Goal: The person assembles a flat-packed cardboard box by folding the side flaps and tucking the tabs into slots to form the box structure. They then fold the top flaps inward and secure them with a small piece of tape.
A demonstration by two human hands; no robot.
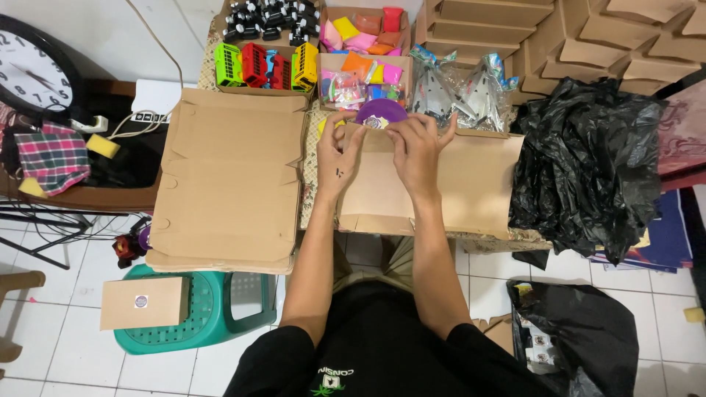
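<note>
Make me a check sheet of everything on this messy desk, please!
Surface: table, mostly covered by cardboard.
Job's things: folded cardboard box under both hands; purple round lid at its far edge.
Clutter: stack of flat cardboard; toy buses; colourful packets; black plastic bags.
Grippers: left hand and right hand pinch the box's top edge.
Cables: power strip with cords.
Surroundings: wall clock; green stool; tiled floor.

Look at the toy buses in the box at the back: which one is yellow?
The yellow toy bus at the right end of the row, beside the red bus and green bus to its left.
</note>
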